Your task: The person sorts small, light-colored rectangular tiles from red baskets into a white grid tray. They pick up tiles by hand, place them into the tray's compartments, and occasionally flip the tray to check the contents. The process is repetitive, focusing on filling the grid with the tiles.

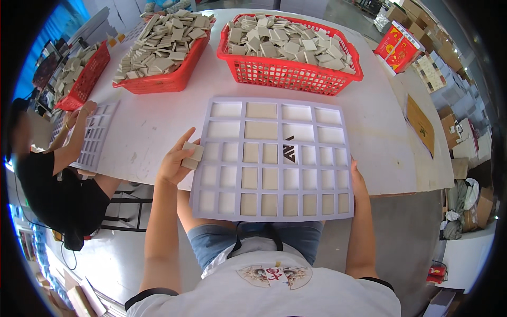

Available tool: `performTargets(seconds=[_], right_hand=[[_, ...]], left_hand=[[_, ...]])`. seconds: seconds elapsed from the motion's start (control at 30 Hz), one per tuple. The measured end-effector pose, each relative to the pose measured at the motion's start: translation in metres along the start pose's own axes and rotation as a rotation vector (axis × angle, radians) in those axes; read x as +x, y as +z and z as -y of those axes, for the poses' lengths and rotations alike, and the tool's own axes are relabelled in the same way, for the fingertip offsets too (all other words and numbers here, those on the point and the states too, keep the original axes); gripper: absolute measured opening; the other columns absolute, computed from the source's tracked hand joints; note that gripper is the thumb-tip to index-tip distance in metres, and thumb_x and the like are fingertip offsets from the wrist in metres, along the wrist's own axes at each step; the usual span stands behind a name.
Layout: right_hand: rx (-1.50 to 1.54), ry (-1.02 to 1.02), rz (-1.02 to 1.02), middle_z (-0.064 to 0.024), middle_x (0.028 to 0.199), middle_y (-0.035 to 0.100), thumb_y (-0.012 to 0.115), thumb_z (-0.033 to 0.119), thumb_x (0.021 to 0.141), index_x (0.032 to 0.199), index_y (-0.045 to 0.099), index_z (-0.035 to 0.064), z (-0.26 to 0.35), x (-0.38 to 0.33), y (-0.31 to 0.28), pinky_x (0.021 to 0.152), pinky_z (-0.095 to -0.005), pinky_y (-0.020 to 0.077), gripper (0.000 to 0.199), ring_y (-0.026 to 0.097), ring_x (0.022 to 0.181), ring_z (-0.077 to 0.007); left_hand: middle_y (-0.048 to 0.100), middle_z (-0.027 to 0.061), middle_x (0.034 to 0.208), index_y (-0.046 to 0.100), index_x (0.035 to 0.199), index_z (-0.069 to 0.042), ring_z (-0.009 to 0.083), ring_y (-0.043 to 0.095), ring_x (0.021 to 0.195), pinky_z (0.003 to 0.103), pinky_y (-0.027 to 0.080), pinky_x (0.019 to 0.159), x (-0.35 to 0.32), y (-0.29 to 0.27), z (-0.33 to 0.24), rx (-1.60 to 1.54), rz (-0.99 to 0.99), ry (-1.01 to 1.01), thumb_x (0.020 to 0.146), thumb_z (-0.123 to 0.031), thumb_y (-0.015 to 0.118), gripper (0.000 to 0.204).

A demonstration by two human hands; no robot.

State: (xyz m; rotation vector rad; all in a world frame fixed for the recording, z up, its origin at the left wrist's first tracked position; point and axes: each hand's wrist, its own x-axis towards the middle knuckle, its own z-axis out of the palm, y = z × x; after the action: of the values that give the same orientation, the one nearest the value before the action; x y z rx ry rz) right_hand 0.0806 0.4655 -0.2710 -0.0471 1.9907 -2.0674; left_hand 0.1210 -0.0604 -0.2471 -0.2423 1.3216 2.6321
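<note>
- A pale lilac grid tray (272, 158), flat and cut into rectangular cells, lies at the near edge of the white table (153, 127) and overhangs it toward the person's lap
- Many cells already hold beige square tiles; one cell near the middle shows a dark mark (289, 149), too small to make out
- The left hand (177, 161) sits just beside the tray's left edge, thumb and fingers pinching a small stack of beige tiles (191, 156)
- The right hand (357, 179) rests against the tray's right edge; its fingers seem tucked under the rim, so whether they are spread or closed cannot be told
- Two red plastic mesh baskets stand beyond the tray: the right basket (296, 74) and the left basket (174, 79), both heaped with loose matte tiles
- A third red basket (87, 79) stands further left, near another person (58, 179) in a dark top who bends over a second grid tray (95, 140)
- A red printed box (398, 47) and a brown flat card (421, 124) lie on the table's right side, well apart from the hands
- Cardboard cartons (454, 127) crowd the floor at the right
</note>
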Motion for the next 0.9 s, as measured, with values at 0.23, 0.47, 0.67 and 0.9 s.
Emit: performTargets(seconds=[0.23, 0.47, 0.67, 0.9], right_hand=[[-0.288, -0.195, -0.016, -0.0141, 0.157, 0.030, 0.030, 0.067, 0.098, 0.153, 0.024, 0.0009, -0.001, 0.012, -0.002, 0.118, -0.0380, 0.0190, 0.086, 0.025, 0.145, -0.0270], [-0.259, -0.186, -0.045, -0.0150, 0.156, 0.030, 0.027, 0.067, 0.098, 0.152, 0.026, -0.0003, -0.007, 0.008, -0.005, 0.118, -0.0381, 0.0201, 0.086, 0.025, 0.145, -0.0273], [-0.220, -0.097, -0.081, -0.0155, 0.155, 0.032, 0.026, 0.067, 0.098, 0.152, 0.028, -0.0008, -0.015, 0.011, -0.010, 0.117, -0.0381, 0.0225, 0.086, 0.028, 0.144, -0.0272], [-0.443, -0.190, -0.366, -0.0170, 0.145, 0.046, 0.034, 0.050, 0.102, 0.137, 0.047, -0.0020, -0.020, -0.007, -0.022, 0.114, -0.0385, 0.0293, 0.064, 0.041, 0.136, -0.0292]], left_hand=[[0.025, 0.0210, 0.157, 0.018, 0.156, -0.007, 0.0272, 0.045, 0.132, 0.038, 0.039, 0.108, 0.013, 0.003, -0.018, 0.238, 0.097, -0.043, 0.088, 0.002, 0.052, 0.076], [0.025, 0.0217, 0.157, 0.021, 0.156, -0.005, 0.0267, 0.038, 0.138, 0.037, 0.036, 0.110, 0.014, 0.019, -0.036, 0.373, 0.156, -0.019, 0.087, 0.001, 0.055, 0.077], [0.032, 0.0215, 0.153, 0.024, 0.155, -0.004, 0.0286, 0.040, 0.136, 0.037, 0.036, 0.109, 0.027, 0.008, -0.034, 0.321, 0.149, -0.014, 0.086, 0.001, 0.056, 0.076], [0.045, 0.0216, 0.141, 0.032, 0.150, -0.005, 0.0286, 0.055, 0.120, 0.037, 0.048, 0.098, 0.027, -0.012, -0.019, 0.343, -0.226, 0.123, 0.086, 0.001, 0.050, 0.067]])
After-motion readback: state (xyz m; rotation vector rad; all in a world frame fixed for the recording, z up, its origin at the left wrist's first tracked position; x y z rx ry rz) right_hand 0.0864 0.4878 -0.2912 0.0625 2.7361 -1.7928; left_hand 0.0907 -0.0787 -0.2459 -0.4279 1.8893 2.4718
